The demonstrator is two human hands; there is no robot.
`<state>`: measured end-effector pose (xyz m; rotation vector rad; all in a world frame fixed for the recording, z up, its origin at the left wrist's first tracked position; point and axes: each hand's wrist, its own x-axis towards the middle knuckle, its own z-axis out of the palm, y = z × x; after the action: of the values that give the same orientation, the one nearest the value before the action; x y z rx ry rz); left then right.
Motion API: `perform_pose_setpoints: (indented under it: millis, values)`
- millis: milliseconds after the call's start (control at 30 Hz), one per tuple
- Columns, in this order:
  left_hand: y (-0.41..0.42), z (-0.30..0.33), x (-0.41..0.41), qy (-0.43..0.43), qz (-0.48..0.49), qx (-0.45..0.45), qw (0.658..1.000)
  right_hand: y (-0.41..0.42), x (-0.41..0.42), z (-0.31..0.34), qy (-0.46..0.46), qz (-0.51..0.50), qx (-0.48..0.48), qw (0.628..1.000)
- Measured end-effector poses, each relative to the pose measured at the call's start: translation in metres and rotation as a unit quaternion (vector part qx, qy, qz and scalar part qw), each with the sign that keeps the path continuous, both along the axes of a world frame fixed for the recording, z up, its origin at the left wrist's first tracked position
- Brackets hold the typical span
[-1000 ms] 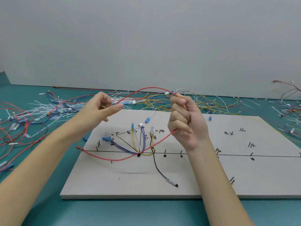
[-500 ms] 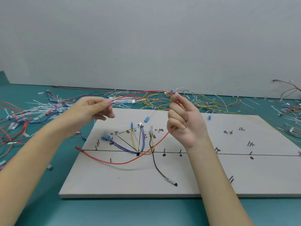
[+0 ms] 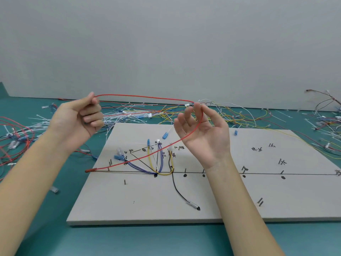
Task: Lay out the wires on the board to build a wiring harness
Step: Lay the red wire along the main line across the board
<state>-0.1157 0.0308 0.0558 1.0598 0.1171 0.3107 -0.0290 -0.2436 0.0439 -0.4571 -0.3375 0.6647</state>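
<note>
Left hand (image 3: 79, 117), fingers curled, pinches the red wire (image 3: 144, 97) at thumb and forefinger. From there we see the wire run toward 3 o'clock, loop over the raised fingers of our right hand (image 3: 201, 130), which is spread wide, palm up, gripping nothing. It then falls toward 8 o'clock across the board (image 3: 239, 196), ending at the board's left edge. Yellow, purple and black wires lie pinned at board centre; loose wires (image 3: 230, 115) litter the table at 12 o'clock.
</note>
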Motion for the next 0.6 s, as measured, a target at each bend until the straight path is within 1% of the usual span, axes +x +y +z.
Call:
perform_pose_setpoints:
  millis: [67,133,200,267,367,433,467,533,600]
  values:
    - [0.002,0.001,-0.001,-0.01,0.01,-0.014,1.0,0.0,0.0,0.0,-0.032,0.011,-0.037,0.999]
    - [0.005,0.001,-0.001,-0.016,0.022,-0.024,0.999,0.001,0.001,0.0,-0.083,-0.011,-0.126,0.989]
    - [0.009,0.0,-0.001,-0.02,0.028,-0.037,0.999,0.003,0.002,-0.001,-0.127,-0.05,-0.227,0.964]
    - [0.011,-0.001,-0.001,-0.027,0.033,-0.051,0.998,0.006,0.002,-0.005,-0.156,-0.074,-0.305,0.937]
    - [0.011,-0.005,0.0,-0.038,0.036,-0.077,0.996,0.009,0.001,-0.01,-0.2,-0.11,-0.392,0.891]
    - [0.013,-0.007,0.0,-0.037,0.039,-0.093,0.994,0.01,-0.001,-0.011,-0.22,-0.124,-0.429,0.867]
    - [0.012,-0.008,0.0,-0.033,0.04,-0.096,0.994,0.01,-0.003,-0.01,-0.22,-0.12,-0.435,0.865]
    - [0.01,-0.009,0.002,-0.025,0.035,-0.093,0.995,0.011,-0.005,-0.009,-0.2,-0.095,-0.429,0.876]
    - [0.006,-0.012,0.005,-0.004,0.025,-0.061,0.998,0.014,-0.007,-0.009,-0.155,-0.067,-0.378,0.91]
